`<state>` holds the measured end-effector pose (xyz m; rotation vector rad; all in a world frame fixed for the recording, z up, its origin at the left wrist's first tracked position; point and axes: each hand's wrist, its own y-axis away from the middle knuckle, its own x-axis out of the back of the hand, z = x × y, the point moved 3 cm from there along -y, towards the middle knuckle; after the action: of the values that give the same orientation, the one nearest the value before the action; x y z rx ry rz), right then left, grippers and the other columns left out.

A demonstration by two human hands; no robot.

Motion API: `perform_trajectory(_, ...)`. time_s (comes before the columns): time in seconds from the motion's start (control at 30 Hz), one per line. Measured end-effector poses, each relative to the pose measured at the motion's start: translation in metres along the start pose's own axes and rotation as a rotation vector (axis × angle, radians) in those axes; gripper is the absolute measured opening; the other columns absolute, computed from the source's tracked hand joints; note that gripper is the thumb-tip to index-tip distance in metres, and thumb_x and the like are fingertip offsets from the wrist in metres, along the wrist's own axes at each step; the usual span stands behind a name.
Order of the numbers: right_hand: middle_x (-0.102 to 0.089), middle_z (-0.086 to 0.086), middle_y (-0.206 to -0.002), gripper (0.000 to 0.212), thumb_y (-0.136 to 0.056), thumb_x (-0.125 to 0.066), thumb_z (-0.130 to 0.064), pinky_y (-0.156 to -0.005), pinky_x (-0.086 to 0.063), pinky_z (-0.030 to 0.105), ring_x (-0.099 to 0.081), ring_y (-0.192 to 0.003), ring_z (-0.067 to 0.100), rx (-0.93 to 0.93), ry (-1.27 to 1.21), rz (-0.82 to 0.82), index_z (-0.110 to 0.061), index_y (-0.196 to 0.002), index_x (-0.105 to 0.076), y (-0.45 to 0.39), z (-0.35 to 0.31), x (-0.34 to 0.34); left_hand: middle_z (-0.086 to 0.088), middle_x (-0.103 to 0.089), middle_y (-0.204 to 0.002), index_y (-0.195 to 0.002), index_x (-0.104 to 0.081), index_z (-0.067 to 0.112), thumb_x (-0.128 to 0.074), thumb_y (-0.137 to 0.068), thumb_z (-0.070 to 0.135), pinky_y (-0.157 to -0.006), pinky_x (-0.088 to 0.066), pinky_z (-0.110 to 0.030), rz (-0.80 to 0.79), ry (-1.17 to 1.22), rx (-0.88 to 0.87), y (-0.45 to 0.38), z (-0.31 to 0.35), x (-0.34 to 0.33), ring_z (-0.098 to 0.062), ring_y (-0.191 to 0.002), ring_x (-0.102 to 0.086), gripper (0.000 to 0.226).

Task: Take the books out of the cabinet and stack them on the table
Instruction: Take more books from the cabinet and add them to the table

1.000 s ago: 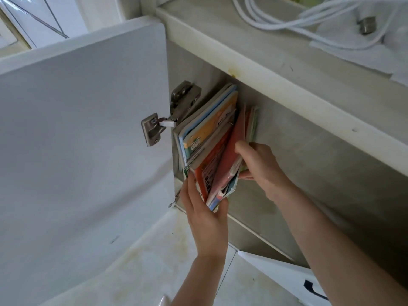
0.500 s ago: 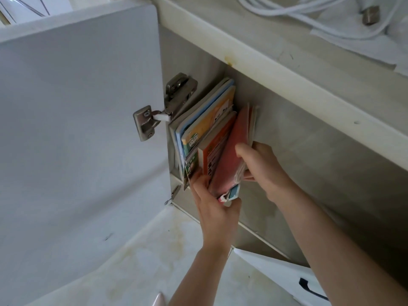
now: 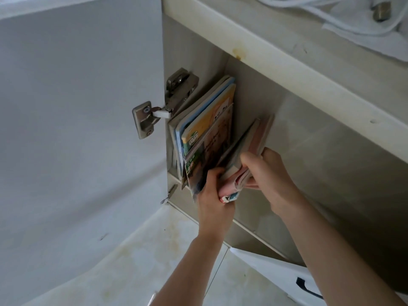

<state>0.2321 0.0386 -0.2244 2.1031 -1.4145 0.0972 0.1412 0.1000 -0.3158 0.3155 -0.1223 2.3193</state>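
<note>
Since a moment ago the pink bundle of books (image 3: pixel 247 151) tilts further to the right, away from the books that stay against the cabinet wall, and a wedge of space opens between the two groups. My right hand (image 3: pixel 272 175) now wraps this bundle near its lower end, thumb across the near face and the other fingers curled behind it, a firm grip. My left hand (image 3: pixel 213 202) sits lower than before, fingers curled around the bottom corner of the same bundle, with the thumb side pressed against the dark cover of the next book (image 3: pixel 205 160), which also leans out at its foot.

All the books are inside the cabinet (image 3: pixel 309 133), standing on edge in its left corner. The remaining books (image 3: pixel 207 115), with a yellow cover facing me and blue and white ones behind it, lean against the side wall just beside the metal hinge (image 3: pixel 154 115). The open cabinet door (image 3: pixel 77 118) fills the left side of my view. Above, on the table top (image 3: pixel 331 56), white cables (image 3: pixel 326 16) lie over a white cloth (image 3: pixel 364 29). Pale stained floor tiles (image 3: pixel 143 261) show beneath my forearms.
</note>
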Motion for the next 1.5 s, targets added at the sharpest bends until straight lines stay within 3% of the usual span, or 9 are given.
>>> perform_trajectory(0.1, -0.067, 0.008, -0.099, 0.022, -0.084, -0.062, -0.031, -0.055, -0.053, 0.017, -0.071, -0.084, 0.019, 0.011, -0.040, -0.042, -0.012, -0.095, -0.057, 0.014, 0.007, 0.003, 0.011, -0.066, -0.103, -0.108, -0.052, 0.038, -0.070, -0.078, 0.012, -0.074, -0.054, -0.039, 0.010, 0.030, -0.013, 0.008, 0.001, 0.008, -0.019, -0.099, -0.062, 0.043)
perform_trajectory(0.2, -0.070, 0.004, -0.106, 0.034, -0.095, -0.043, -0.051, -0.076, -0.053, 0.029, -0.071, -0.090, 0.015, -0.017, -0.065, -0.125, -0.026, -0.115, -0.054, 0.018, 0.014, 0.006, 0.019, -0.066, -0.098, -0.110, -0.051, 0.034, -0.072, -0.081, 0.007, -0.072, -0.054, -0.024, 0.051, 0.094, 0.031, 0.014, 0.002, 0.023, -0.001, -0.089, -0.064, 0.045)
perform_trajectory(0.3, -0.070, 0.015, -0.104, 0.008, -0.101, -0.042, -0.021, -0.075, -0.049, 0.034, -0.065, -0.081, 0.020, -0.046, -0.096, -0.030, -0.022, -0.103, -0.050, -0.002, 0.022, 0.011, 0.027, -0.065, -0.101, -0.114, -0.047, 0.028, -0.072, -0.081, 0.001, -0.077, -0.052, -0.018, 0.056, 0.155, 0.104, 0.018, -0.003, 0.040, 0.003, -0.093, -0.064, 0.049)
perform_trajectory(0.47, -0.056, 0.003, -0.103, 0.082, -0.082, -0.056, 0.017, -0.075, -0.055, 0.039, -0.057, -0.095, 0.022, -0.055, -0.003, -0.091, -0.029, -0.141, -0.023, -0.060, 0.037, 0.011, 0.030, -0.063, -0.104, -0.125, -0.046, 0.023, -0.075, -0.079, 0.004, -0.088, -0.052, -0.027, 0.113, 0.222, 0.234, 0.026, -0.016, 0.052, 0.003, -0.099, -0.063, 0.058)
perform_trajectory(0.6, -0.052, -0.005, -0.123, 0.081, -0.078, -0.058, 0.017, -0.093, -0.052, 0.051, -0.052, -0.116, 0.023, -0.041, 0.066, -0.340, -0.033, -0.137, -0.036, -0.079, 0.026, -0.004, 0.004, -0.070, -0.112, -0.128, -0.051, 0.024, -0.076, -0.078, 0.007, -0.090, -0.054, -0.041, 0.182, 0.322, 0.356, 0.025, -0.028, 0.054, -0.014, -0.103, -0.068, 0.058)
perform_trajectory(0.8, -0.061, -0.007, -0.116, 0.075, -0.065, -0.083, 0.002, -0.104, -0.046, 0.041, -0.058, -0.116, 0.016, 0.067, 0.250, -0.400, -0.029, -0.121, -0.044, -0.094, 0.030, -0.009, 0.005, -0.074, -0.100, -0.111, -0.067, 0.017, -0.076, -0.078, 0.000, -0.086, -0.056, -0.038, 0.169, 0.312, 0.402, 0.023, -0.029, 0.057, -0.010, -0.095, -0.070, 0.039)
perform_trajectory(1.1, -0.076, -0.002, -0.090, 0.036, -0.069, -0.075, 0.008, -0.074, -0.054, 0.023, -0.070, -0.090, 0.016, 0.038, 0.074, -0.496, -0.015, -0.096, -0.069, -0.079, 0.042, 0.012, -0.003, -0.076, -0.092, -0.106, -0.067, 0.001, -0.075, -0.076, -0.005, -0.062, -0.051, -0.011, 0.114, 0.409, 0.396, 0.033, -0.003, 0.065, -0.003, -0.077, -0.070, 0.032)
perform_trajectory(1.33, -0.070, 0.007, -0.116, 0.066, -0.059, -0.087, -0.013, -0.099, -0.048, 0.047, -0.064, -0.112, 0.025, 0.029, 0.040, -0.457, -0.015, -0.120, -0.060, -0.019, 0.024, 0.047, 0.000, -0.077, -0.095, -0.103, -0.071, 0.006, -0.076, -0.076, -0.005, -0.080, -0.057, -0.032, -0.040, 0.406, 0.376, 0.045, 0.042, 0.096, -0.017, -0.090, -0.073, 0.029)
perform_trajectory(1.5, -0.071, -0.004, -0.115, 0.066, -0.059, -0.089, -0.030, -0.102, -0.046, 0.049, -0.065, -0.110, 0.015, 0.067, 0.126, -0.389, -0.029, -0.118, -0.060, 0.049, 0.001, 0.062, -0.007, -0.075, -0.082, -0.082, -0.075, 0.011, -0.074, -0.073, -0.011, -0.079, -0.056, -0.049, -0.148, 0.493, 0.510, 0.065, 0.079, 0.137, -0.025, -0.076, -0.070, 0.024)
